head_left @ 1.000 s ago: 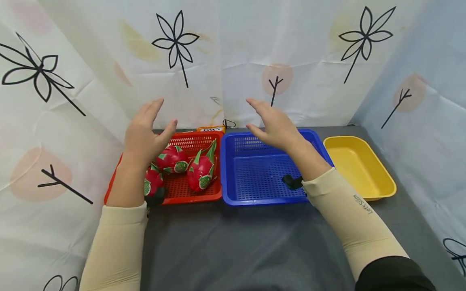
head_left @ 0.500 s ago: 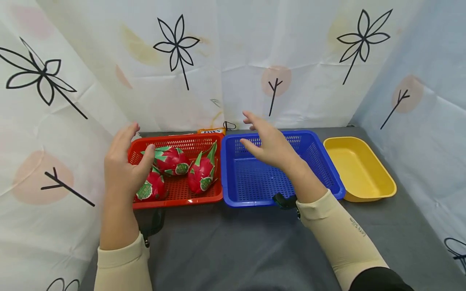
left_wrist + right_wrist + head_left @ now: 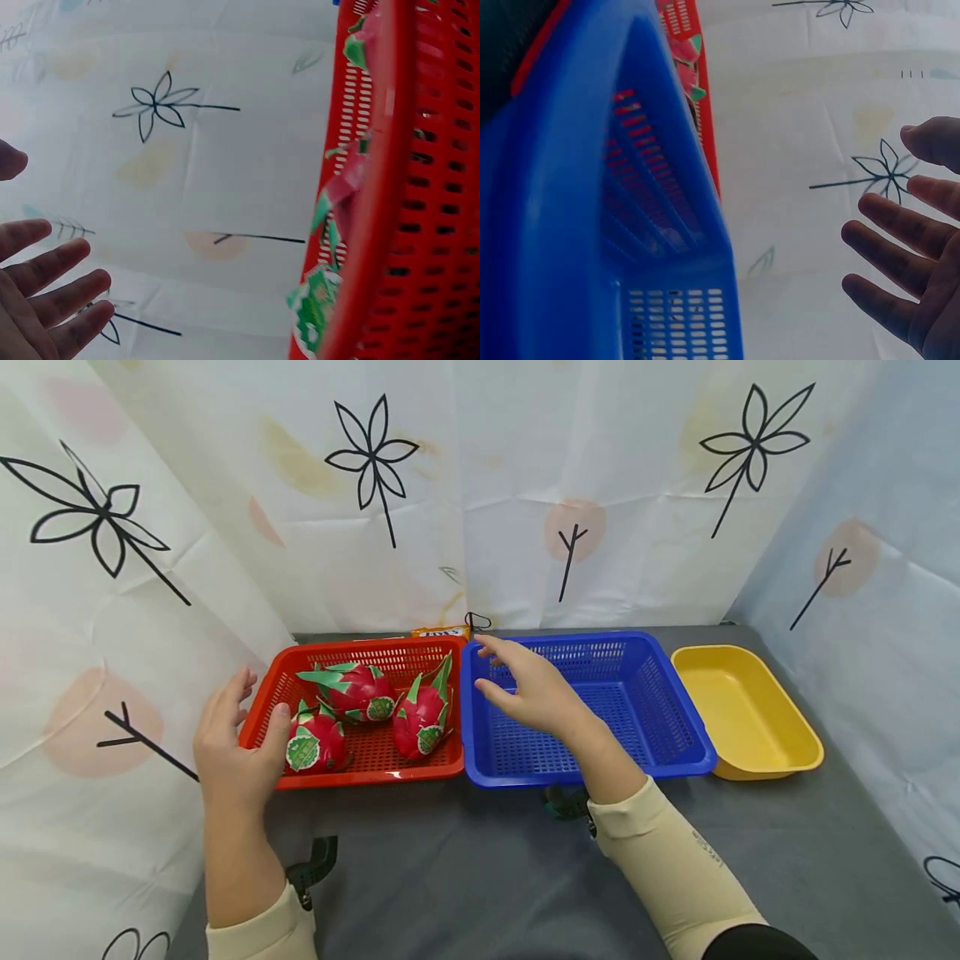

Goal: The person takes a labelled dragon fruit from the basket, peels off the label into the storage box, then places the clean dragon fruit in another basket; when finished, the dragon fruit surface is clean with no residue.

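Note:
Three pink dragon fruits with green tips lie in the red basket (image 3: 375, 775): one at the front left (image 3: 318, 742), one behind it (image 3: 360, 692), one at the right (image 3: 422, 714). My left hand (image 3: 238, 747) hovers by the basket's left side, holding nothing, its fingers spread in the left wrist view. Above the blue basket (image 3: 592, 772) my right hand (image 3: 534, 689) hangs in the air with nothing in it, fingers pointing toward the red basket. The right wrist view shows those fingers (image 3: 889, 259) apart from each other.
A yellow tub (image 3: 742, 718) stands right of the blue basket. An orange packet (image 3: 441, 632) lies behind the red basket. Patterned white cloth (image 3: 510, 485) walls the back and sides. Grey cloth (image 3: 450, 868) covers the table in front.
My left hand has come down and left, back from above the red basket, uncovering the front-left dragon fruit. My right hand has dropped lower and shifted slightly left.

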`<state>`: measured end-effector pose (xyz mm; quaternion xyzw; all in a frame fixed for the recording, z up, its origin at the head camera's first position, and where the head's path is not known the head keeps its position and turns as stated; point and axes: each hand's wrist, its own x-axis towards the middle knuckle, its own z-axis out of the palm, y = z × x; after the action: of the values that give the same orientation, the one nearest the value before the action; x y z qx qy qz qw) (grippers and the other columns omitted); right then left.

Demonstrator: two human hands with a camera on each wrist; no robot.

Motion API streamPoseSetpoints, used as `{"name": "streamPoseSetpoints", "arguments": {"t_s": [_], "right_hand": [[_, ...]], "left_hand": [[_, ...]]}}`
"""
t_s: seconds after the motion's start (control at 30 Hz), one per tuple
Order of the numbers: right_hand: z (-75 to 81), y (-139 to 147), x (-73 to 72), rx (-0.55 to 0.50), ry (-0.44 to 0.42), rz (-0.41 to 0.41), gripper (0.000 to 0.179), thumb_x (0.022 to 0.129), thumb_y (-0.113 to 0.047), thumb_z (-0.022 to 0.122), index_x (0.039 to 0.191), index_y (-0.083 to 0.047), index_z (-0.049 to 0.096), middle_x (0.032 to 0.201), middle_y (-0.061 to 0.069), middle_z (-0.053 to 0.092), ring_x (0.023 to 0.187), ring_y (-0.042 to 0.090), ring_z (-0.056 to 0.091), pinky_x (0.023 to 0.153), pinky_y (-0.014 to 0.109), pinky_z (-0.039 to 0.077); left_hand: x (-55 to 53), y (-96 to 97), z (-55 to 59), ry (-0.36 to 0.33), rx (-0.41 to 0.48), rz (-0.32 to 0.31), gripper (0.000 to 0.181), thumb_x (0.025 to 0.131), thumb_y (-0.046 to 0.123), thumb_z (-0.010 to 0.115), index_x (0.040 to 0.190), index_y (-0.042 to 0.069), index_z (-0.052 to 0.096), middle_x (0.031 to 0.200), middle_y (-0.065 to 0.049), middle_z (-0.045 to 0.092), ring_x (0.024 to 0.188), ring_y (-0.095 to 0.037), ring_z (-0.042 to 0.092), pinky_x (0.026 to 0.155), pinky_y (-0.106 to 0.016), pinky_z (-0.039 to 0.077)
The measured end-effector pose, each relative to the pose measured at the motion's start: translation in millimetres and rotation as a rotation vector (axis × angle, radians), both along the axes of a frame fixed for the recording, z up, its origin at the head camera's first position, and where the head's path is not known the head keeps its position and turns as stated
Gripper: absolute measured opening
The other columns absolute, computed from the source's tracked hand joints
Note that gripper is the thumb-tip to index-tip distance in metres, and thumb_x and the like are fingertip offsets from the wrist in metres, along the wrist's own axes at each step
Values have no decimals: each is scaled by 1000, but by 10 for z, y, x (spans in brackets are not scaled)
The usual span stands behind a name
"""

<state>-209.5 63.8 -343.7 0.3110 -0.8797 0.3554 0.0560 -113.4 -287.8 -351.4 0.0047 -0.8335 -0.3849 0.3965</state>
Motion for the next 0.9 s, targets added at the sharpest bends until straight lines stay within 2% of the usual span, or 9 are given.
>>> {"name": "streamPoseSetpoints", "arguments": {"t_s": [0.17,0.27,0.43,0.57,0.7,0.8,0.9], "right_hand": [[-91,-160,37,80,27,32,60,100,-25,67,154,-12,46,137,8,61,122,22,60,101,41,52],[-157,-249,70,111,34,48,58,100,-25,67,153,-12,48,140,8,59,121,20,60,102,39,51],[-257,-382,115,140,17,83,57,100,-26,68,152,-14,49,144,5,57,128,19,56,106,38,47],[-300,-493,136,171,6,113,57,101,-28,66,153,-14,48,146,4,55,133,18,52,109,37,45],[-320,-619,150,209,8,108,55,102,-29,64,152,-13,49,143,5,57,123,17,58,101,36,51],[-333,-735,143,261,19,50,52,101,-28,63,150,-12,52,135,5,62,105,15,62,86,34,56],[-348,-873,125,315,-13,-12,50,100,-26,62,147,-10,56,132,6,64,105,16,64,85,34,57]], "left_hand": [[90,-112,-154,-74,41,90,62,89,22,75,148,25,58,141,3,62,124,-15,56,99,-18,45],[135,-203,-245,-107,68,135,62,89,22,75,148,25,58,142,2,61,125,-17,56,103,-23,45],[208,-324,-395,-163,93,177,58,91,21,71,148,19,58,142,-3,61,126,-23,56,106,-26,44],[245,-397,-513,-265,94,206,60,92,22,69,151,15,54,145,-8,58,127,-31,54,108,-42,45],[245,-471,-623,-418,133,186,66,96,24,66,157,13,43,152,-13,50,132,-37,48,107,-60,43],[232,-557,-691,-553,168,118,74,99,27,62,163,12,29,160,-19,37,138,-43,40,104,-65,42],[230,-664,-791,-640,147,30,80,100,27,60,164,6,17,164,-25,25,143,-48,31,102,-70,39]]}}
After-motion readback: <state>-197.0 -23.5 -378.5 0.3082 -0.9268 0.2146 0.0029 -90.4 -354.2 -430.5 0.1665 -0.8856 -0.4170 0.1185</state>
